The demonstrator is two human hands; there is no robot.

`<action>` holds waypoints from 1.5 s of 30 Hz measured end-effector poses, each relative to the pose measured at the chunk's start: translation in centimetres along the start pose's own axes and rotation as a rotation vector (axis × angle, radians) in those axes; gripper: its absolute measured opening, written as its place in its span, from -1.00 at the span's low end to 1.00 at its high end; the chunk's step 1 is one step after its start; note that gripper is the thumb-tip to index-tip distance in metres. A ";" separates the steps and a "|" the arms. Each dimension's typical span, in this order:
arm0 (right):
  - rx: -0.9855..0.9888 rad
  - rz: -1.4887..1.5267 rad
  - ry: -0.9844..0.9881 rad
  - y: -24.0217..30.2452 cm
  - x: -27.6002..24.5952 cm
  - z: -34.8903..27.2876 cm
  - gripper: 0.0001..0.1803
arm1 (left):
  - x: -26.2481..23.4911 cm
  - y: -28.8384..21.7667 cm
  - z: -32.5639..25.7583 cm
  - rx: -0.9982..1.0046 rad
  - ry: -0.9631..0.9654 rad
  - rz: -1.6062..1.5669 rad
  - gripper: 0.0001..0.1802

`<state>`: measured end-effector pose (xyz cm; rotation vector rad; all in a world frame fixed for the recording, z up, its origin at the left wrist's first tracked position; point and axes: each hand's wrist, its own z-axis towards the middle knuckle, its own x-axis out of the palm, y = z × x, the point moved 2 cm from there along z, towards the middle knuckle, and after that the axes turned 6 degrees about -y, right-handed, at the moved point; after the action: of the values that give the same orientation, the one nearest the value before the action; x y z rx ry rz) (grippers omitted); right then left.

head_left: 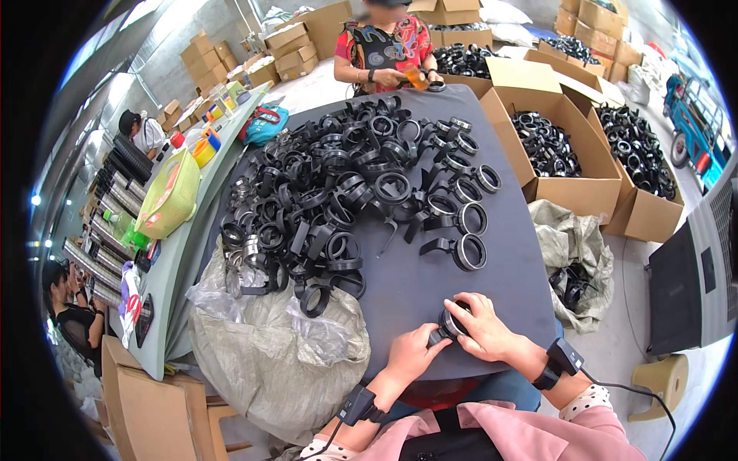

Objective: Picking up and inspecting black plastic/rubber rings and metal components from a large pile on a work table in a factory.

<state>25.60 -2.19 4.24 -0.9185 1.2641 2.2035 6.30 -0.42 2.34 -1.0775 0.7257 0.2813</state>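
Near the front edge of the dark grey table (400, 280), I hold a black ring clamp (452, 321) with both hands. My left hand (412, 353) pinches its tab side between thumb and fingers. My right hand (487, 329) curls over the ring from the other side, partly hiding it. Beyond my hands, several ring clamps with black tabs lie in rough rows; the nearest ring (470, 252) rests on the tabletop. A large heap of black ring clamps (334, 165) covers the table's left and far part, with some silvery metal rims among them.
A woven sack (269, 369) hangs over the table's left front. Cardboard boxes of black rings (573, 192) stand right of the table, beside another sack (569, 230). A coworker (388, 50) works at the far end. Left is a green side table (173, 284) with a yellow basket (171, 192).
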 end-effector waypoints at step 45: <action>-0.575 -0.065 -0.184 15.4 14.9 32.2 -0.54 | -16.2 11.7 -1.4 -0.347 -0.197 0.791 -0.80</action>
<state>-5.20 19.04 13.99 -0.9056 0.5089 2.5754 -12.59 5.97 4.49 -1.0220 0.9204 1.2083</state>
